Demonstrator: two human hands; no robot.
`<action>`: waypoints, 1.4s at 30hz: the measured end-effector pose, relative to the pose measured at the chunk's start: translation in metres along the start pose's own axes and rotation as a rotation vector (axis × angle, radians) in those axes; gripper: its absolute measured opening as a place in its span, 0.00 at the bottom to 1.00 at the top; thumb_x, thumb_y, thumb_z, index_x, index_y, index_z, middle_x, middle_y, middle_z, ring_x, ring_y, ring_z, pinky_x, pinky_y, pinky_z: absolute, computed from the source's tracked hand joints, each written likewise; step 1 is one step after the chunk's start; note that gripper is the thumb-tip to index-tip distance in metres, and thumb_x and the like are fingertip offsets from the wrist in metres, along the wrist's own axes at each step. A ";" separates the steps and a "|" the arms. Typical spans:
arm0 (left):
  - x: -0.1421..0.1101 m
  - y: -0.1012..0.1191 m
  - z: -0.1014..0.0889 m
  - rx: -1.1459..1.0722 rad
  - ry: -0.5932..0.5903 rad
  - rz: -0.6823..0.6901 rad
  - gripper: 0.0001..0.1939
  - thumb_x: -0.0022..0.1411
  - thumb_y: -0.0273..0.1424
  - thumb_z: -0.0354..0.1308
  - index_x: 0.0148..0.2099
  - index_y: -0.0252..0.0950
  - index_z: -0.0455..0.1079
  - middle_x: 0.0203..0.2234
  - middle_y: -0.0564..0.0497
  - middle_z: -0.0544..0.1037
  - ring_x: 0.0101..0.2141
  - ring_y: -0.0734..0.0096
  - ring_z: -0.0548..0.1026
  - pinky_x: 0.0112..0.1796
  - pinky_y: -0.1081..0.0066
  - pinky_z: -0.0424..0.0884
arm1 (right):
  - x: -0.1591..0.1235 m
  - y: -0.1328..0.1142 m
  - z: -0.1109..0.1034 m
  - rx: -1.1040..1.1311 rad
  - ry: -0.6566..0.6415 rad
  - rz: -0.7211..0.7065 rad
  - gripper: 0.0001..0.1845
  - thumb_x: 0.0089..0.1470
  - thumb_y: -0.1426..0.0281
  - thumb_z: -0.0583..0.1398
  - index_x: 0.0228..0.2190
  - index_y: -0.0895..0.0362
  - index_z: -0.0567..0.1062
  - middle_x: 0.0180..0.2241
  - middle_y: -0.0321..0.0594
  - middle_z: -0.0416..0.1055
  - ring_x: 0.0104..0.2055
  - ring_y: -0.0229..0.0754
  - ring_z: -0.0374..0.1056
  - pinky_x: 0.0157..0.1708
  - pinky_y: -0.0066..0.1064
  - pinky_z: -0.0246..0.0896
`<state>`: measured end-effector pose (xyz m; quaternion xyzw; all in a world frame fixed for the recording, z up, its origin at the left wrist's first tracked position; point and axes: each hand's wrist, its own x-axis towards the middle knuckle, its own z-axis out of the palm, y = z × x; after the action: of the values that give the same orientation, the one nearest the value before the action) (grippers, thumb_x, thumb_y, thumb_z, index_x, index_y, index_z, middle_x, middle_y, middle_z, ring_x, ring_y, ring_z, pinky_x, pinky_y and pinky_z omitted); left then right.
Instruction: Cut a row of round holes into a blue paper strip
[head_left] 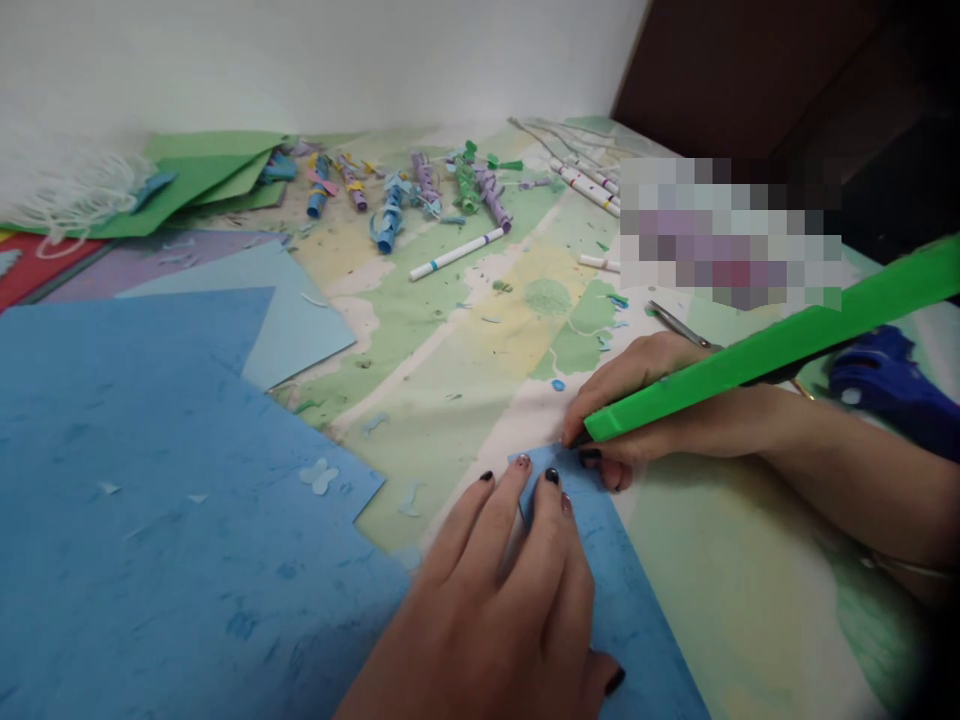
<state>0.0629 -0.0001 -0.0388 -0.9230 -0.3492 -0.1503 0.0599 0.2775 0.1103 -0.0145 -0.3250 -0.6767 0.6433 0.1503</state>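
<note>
My left hand (502, 610) lies flat on a narrow blue sheet of paper (645, 610), its fingers a little apart near the sheet's far end. My right hand (652, 400) is closed at that same end, touching the edge of the sheet. It grips a long bright green bar-shaped tool (750, 365) that slants up to the right. A dark part shows at the tool's lower end; its exact kind I cannot make out. Just behind my right hand, the metal tips of scissors (675, 322) show, the rest hidden.
Large blue sheets (150, 480) cover the left side, with a light blue sheet (307, 320) and green sheets (210, 165) behind. Curled paper rolls (390, 215) and a white marker (457, 255) lie at the back. A dark blue tool (885, 390) sits at right.
</note>
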 end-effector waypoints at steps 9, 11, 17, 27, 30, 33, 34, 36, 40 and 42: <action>0.003 -0.002 0.000 -0.048 0.005 0.006 0.26 0.59 0.44 0.52 0.50 0.29 0.67 0.49 0.43 0.72 0.52 0.49 0.66 0.48 0.58 0.67 | 0.000 -0.001 -0.001 -0.025 0.003 -0.021 0.11 0.48 0.71 0.63 0.34 0.65 0.75 0.23 0.40 0.76 0.25 0.38 0.74 0.26 0.22 0.72; 0.003 -0.004 -0.001 -0.073 -0.003 0.009 0.25 0.58 0.45 0.53 0.50 0.30 0.67 0.49 0.43 0.72 0.53 0.46 0.64 0.49 0.55 0.67 | 0.000 -0.001 -0.002 -0.018 0.006 -0.018 0.11 0.48 0.72 0.63 0.35 0.65 0.76 0.23 0.40 0.76 0.25 0.38 0.74 0.25 0.22 0.72; 0.004 -0.009 -0.002 -0.097 -0.103 0.054 0.26 0.61 0.44 0.50 0.53 0.29 0.64 0.52 0.40 0.68 0.56 0.38 0.59 0.49 0.46 0.65 | 0.000 -0.001 -0.001 -0.025 -0.005 -0.029 0.11 0.47 0.72 0.64 0.34 0.65 0.77 0.24 0.40 0.76 0.25 0.37 0.73 0.26 0.23 0.72; 0.005 -0.006 -0.001 -0.162 -0.086 -0.001 0.24 0.59 0.44 0.53 0.51 0.31 0.67 0.50 0.41 0.70 0.56 0.40 0.59 0.50 0.45 0.64 | 0.000 0.001 -0.002 -0.048 -0.028 -0.032 0.12 0.48 0.70 0.64 0.36 0.64 0.76 0.25 0.39 0.75 0.26 0.35 0.73 0.27 0.20 0.70; 0.005 -0.005 -0.003 -0.162 -0.123 -0.001 0.24 0.60 0.44 0.52 0.51 0.31 0.66 0.51 0.41 0.68 0.57 0.40 0.58 0.52 0.45 0.63 | 0.001 0.002 -0.003 -0.036 -0.036 -0.015 0.12 0.49 0.70 0.64 0.36 0.64 0.75 0.27 0.40 0.76 0.27 0.36 0.73 0.28 0.21 0.71; 0.005 -0.005 -0.004 -0.163 -0.102 -0.010 0.24 0.59 0.43 0.53 0.51 0.31 0.66 0.51 0.42 0.69 0.57 0.41 0.58 0.52 0.46 0.62 | 0.001 0.002 -0.002 -0.026 -0.058 -0.021 0.13 0.48 0.70 0.64 0.36 0.65 0.75 0.28 0.42 0.76 0.27 0.37 0.74 0.28 0.23 0.72; 0.005 -0.004 -0.004 -0.164 -0.092 -0.014 0.24 0.59 0.43 0.54 0.51 0.32 0.67 0.51 0.42 0.69 0.57 0.41 0.58 0.52 0.46 0.63 | 0.000 0.002 -0.002 -0.022 -0.052 -0.026 0.13 0.48 0.70 0.64 0.36 0.65 0.75 0.28 0.42 0.76 0.27 0.37 0.73 0.27 0.24 0.72; 0.005 -0.004 -0.003 -0.165 -0.086 -0.018 0.23 0.59 0.43 0.54 0.50 0.32 0.67 0.51 0.43 0.70 0.56 0.41 0.59 0.52 0.47 0.63 | 0.000 0.003 -0.002 -0.018 -0.026 -0.030 0.12 0.48 0.71 0.64 0.36 0.65 0.75 0.29 0.42 0.76 0.27 0.37 0.73 0.27 0.24 0.72; 0.005 -0.004 -0.004 -0.150 -0.112 -0.011 0.23 0.60 0.43 0.52 0.51 0.31 0.67 0.51 0.41 0.69 0.56 0.41 0.59 0.51 0.47 0.63 | 0.000 0.002 -0.001 -0.049 -0.021 -0.017 0.11 0.48 0.72 0.63 0.35 0.64 0.75 0.29 0.42 0.76 0.26 0.37 0.74 0.27 0.23 0.72; 0.005 -0.005 -0.005 -0.137 -0.107 0.012 0.24 0.60 0.43 0.52 0.51 0.31 0.66 0.51 0.41 0.70 0.55 0.41 0.60 0.51 0.47 0.64 | 0.001 0.001 -0.001 -0.068 -0.021 -0.011 0.11 0.48 0.72 0.63 0.35 0.65 0.75 0.28 0.42 0.76 0.26 0.38 0.74 0.26 0.23 0.72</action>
<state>0.0620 0.0052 -0.0330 -0.9337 -0.3352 -0.1241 -0.0210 0.2777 0.1113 -0.0151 -0.3192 -0.7015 0.6226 0.1356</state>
